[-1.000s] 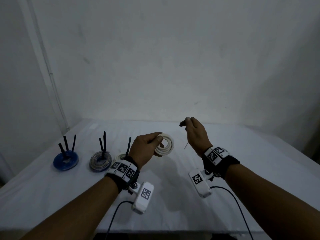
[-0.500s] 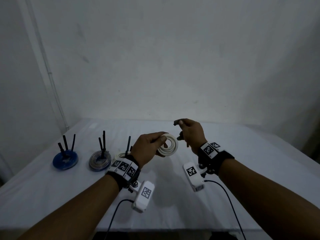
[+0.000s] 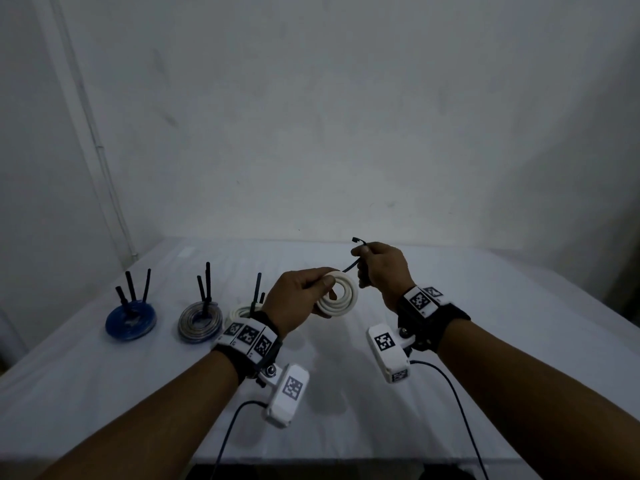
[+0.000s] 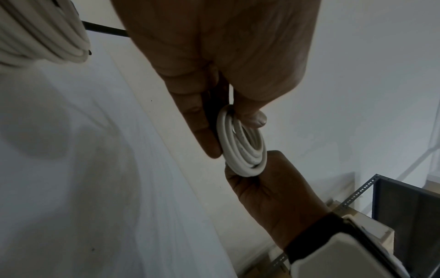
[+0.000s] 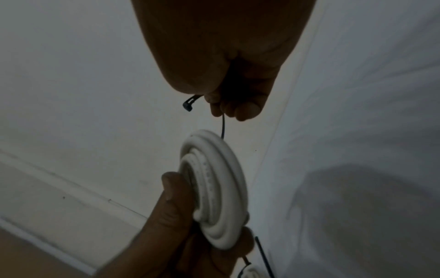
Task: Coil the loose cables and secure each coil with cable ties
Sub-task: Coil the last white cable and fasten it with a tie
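My left hand (image 3: 304, 292) holds a small white cable coil (image 3: 337, 296) above the table, thumb on its front face and fingers behind. The same coil (image 4: 245, 150) shows edge-on in the left wrist view, and broad-side as the coil (image 5: 214, 188) in the right wrist view. My right hand (image 3: 377, 265) pinches a black cable tie (image 3: 358, 251) just to the coil's upper right. The tie's head sticks up past my fingers, and its tail (image 5: 223, 126) runs down to the coil's top edge. Whether the tail passes through the coil is hidden.
On the white-covered table (image 3: 485, 323) at left lie a blue coil (image 3: 131, 320), a grey coil (image 3: 200, 322) and a white coil (image 3: 242, 311), each with black ties standing up. A metal shelf frame (image 4: 404, 206) stands beyond the table's right side.
My right hand has moved left and down toward the coil, bringing the tie's tail to the coil's top edge. My left hand has kept the coil nearly still.
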